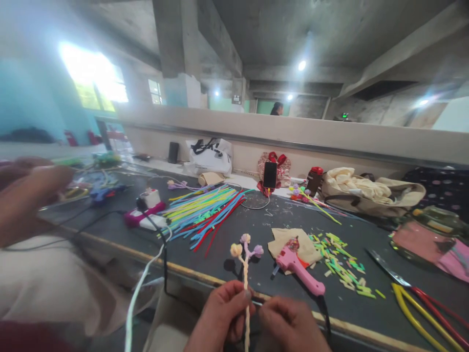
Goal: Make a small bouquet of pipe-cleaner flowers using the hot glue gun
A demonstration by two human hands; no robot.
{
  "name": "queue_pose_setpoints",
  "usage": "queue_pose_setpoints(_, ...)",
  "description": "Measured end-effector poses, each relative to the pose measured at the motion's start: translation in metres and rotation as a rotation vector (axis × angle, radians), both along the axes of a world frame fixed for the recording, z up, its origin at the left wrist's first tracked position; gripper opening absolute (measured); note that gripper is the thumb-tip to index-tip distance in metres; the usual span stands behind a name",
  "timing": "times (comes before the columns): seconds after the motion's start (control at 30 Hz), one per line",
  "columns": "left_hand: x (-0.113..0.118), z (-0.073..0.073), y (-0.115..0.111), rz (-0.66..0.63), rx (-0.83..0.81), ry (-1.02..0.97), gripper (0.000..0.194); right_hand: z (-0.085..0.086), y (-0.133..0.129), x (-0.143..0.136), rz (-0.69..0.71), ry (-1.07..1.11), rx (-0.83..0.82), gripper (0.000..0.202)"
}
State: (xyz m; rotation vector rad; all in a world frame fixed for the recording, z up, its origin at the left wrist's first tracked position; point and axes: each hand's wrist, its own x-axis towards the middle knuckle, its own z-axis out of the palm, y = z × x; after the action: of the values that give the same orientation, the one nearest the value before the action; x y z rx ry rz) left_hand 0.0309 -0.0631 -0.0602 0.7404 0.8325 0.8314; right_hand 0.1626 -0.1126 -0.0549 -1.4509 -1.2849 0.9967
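Note:
Between the thumb and fingers of my left hand (222,313) is an upright pipe-cleaner flower (245,274). Its pale cream stem looks twisted and forks at the top into small yellow, pink and purple blossoms. Close by on the right, my right hand (293,322) is closed with its fingers curled in. Whether anything sits in those fingers is hidden. A pink glue gun (298,269) lies just beyond my right hand, on a piece of tan cardboard (278,239).
Loose pipe cleaners (205,210) lie beside a power strip (146,217). Short green and yellow cut pieces (340,264) are scattered right of the glue gun. Scissors (406,288) lie at the right, near a jar (428,234). A phone (270,175) stands behind. Another person's hand (40,195) is at left.

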Motion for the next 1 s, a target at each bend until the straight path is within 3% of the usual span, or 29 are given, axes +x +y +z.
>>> queue_pose_setpoints(0.1,-0.001,0.006,0.002,-0.042,0.078,0.037,0.034,0.013,0.017,0.006,-0.041,0.203,-0.009,0.031)
queue_pose_setpoints(0.23,0.002,0.014,-0.002,-0.093,0.182,0.056,0.035,0.012,0.038,-0.002,0.03,0.576,-0.069,0.03)
queue_pose_setpoints(0.37,0.007,0.017,-0.005,-0.119,0.233,0.082,0.037,0.015,0.048,-0.011,0.048,0.846,0.021,0.027)
queue_pose_setpoints(0.5,0.009,0.027,-0.001,-0.143,0.294,0.133,0.03,0.031,0.05,-0.009,0.061,0.743,0.035,0.028)
queue_pose_setpoints(0.67,0.01,0.037,0.004,-0.178,0.349,0.222,0.03,0.054,0.054,-0.006,-0.074,0.613,0.138,0.028)
queue_pose_setpoints(0.83,0.011,0.031,0.002,-0.171,0.359,0.263,0.035,0.068,0.062,-0.009,-0.156,0.571,0.207,0.029)
queue_pose_setpoints(1.0,0.01,0.025,0.005,-0.109,0.384,0.26,0.033,0.067,0.064,-0.013,-0.163,0.523,0.237,0.03)
